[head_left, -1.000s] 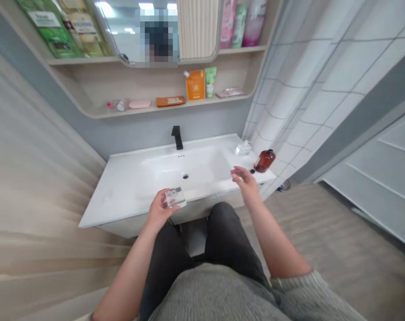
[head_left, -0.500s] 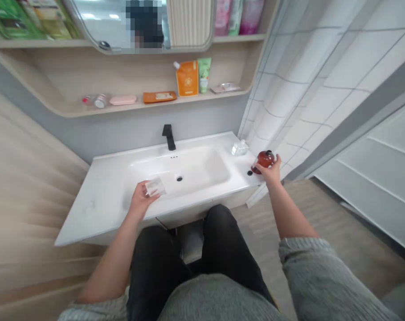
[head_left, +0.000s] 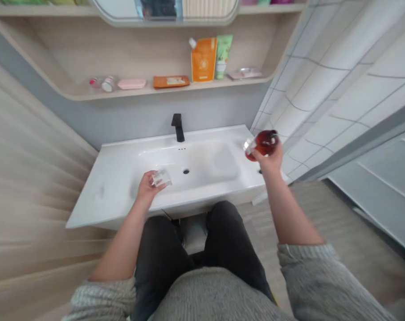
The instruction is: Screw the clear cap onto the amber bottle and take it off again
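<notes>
My left hand [head_left: 148, 186] is closed around a small clear square container [head_left: 161, 178], held over the front left part of the white sink basin [head_left: 209, 167]. My right hand [head_left: 269, 158] grips a round, dark-red see-through bottle [head_left: 265, 141], raised above the right end of the counter and tilted. A small black cap [head_left: 260, 171] lies on the counter just below that hand, partly hidden by it. At the bottle's left side a pale, shiny shape shows; blur hides whether it is a label or the clear bottle seen there earlier.
Behind the basin stands a black faucet [head_left: 178, 128]. On the wall shelf [head_left: 138, 91] are an orange pouch [head_left: 204, 60], a green tube [head_left: 223, 58], an orange packet [head_left: 171, 81] and a pink case [head_left: 132, 84]. A beige curtain [head_left: 38, 178] hangs at left.
My right hand has lifted the red bottle off the counter and tilted it. My left hand keeps the clear container over the basin. The view has tipped downward.
</notes>
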Available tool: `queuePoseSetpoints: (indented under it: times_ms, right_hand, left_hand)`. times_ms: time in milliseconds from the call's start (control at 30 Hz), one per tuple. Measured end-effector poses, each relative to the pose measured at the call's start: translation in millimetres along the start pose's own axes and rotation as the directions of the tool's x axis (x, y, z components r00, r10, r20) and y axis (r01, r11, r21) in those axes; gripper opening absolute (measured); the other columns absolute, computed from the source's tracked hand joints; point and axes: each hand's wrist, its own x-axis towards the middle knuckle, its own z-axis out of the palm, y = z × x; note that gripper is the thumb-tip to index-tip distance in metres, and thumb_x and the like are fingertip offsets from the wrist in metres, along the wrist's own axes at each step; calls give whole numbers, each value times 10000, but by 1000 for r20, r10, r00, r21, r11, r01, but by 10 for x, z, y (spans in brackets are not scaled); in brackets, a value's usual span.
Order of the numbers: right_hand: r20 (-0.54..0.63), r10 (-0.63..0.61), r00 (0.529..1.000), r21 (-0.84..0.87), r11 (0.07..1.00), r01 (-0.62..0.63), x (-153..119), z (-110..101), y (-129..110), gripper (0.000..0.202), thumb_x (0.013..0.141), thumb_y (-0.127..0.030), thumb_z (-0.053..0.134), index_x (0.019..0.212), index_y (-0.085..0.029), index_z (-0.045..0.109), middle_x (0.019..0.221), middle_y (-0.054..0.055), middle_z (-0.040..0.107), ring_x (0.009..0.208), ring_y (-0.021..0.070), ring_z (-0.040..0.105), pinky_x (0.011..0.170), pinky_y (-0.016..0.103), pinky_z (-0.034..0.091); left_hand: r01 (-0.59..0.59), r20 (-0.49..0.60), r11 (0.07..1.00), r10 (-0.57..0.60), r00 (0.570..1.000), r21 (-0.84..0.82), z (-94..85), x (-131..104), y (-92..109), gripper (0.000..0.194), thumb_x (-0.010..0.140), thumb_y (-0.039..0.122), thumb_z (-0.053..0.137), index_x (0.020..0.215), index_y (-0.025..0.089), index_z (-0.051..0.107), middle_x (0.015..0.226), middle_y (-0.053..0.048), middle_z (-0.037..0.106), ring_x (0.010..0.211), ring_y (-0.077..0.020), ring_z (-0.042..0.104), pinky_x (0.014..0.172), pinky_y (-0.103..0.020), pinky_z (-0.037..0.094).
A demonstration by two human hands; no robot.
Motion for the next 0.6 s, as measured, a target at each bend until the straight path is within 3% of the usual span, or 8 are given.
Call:
queuePoseSetpoints:
  times_ms: [67, 133, 267, 333, 467, 533, 600]
  right_hand:
    - [226, -18, 974, 88, 996, -2, -203, 459, -322, 961, 658, -567, 944, 1458, -187, 573, 1318, 155, 725, 1192, 360, 705, 1098, 561, 560]
    - [431, -64, 900, 182, 983, -18, -433, 931, -565, 943, 653, -495, 965, 1465, -204, 583, 1331, 131, 734, 1188, 342, 708, 1118, 521, 555]
    - [735, -85, 673, 312, 923, -224, -780, 1691, -782, 885, 645, -418, 973, 1421, -212, 602, 1225, 82, 771, 1070, 290, 736, 1053, 480, 586]
    - [801, -79, 593, 323, 891, -319, -850, 1943, -784, 888, 602, -376, 987, 1388, -213, 608, 1167, 61, 778, 1035, 276, 740, 1023, 475, 597]
    - [871, -61, 487, 296, 857, -421, -839, 2246, -643, 862, 557, -298, 984, 1339, -244, 625, 1092, 27, 783, 1012, 273, 751, 957, 459, 618]
    - [886, -48, 460, 281, 847, -452, -817, 2338, -518, 854, 548, -270, 978, 1330, -257, 634, 1075, 21, 785, 1006, 276, 756, 923, 442, 625]
    - [875, -12, 485, 273, 839, -470, -812, 2408, -378, 858, 544, -267, 977, 1332, -261, 638, 1067, 19, 785, 996, 272, 755, 898, 422, 627]
  left_hand:
    - [8, -14, 1000, -8, 1000, -5, -1, 5, -13, 832, 520, 356, 1034, 1204, 267, 570, 1205, -36, 693, 1120, -225, 708, 1036, -473, 606]
    - [3, -22, 1000, -3, 1000, -1, -2, 5, -21, 823, 533, 352, 1024, 1218, 266, 575, 1218, -38, 689, 1131, -223, 703, 1030, -463, 605]
    - [-18, -30, 1000, 18, 999, -8, -23, 60, 21, 772, 536, 323, 1010, 1190, 253, 605, 1231, -45, 693, 1144, -234, 692, 1026, -472, 609]
    - [-16, -17, 1000, 15, 1000, -22, -56, 160, 65, 787, 509, 284, 1019, 1189, 247, 623, 1213, -43, 705, 1121, -238, 700, 1026, -480, 610]
    - [-35, 46, 996, 39, 998, -88, -126, 519, 126, 866, 475, 245, 1042, 1232, 283, 622, 1153, -11, 725, 1044, -237, 724, 984, -476, 623]
    - [-57, 88, 993, 66, 994, -103, -118, 738, 123, 855, 476, 251, 1045, 1212, 293, 611, 1150, -6, 726, 1020, -232, 722, 950, -463, 630]
    - [-69, 126, 994, 80, 989, -88, -64, 946, 97, 825, 485, 257, 1041, 1184, 285, 604, 1148, -8, 721, 1012, -222, 712, 933, -445, 632]
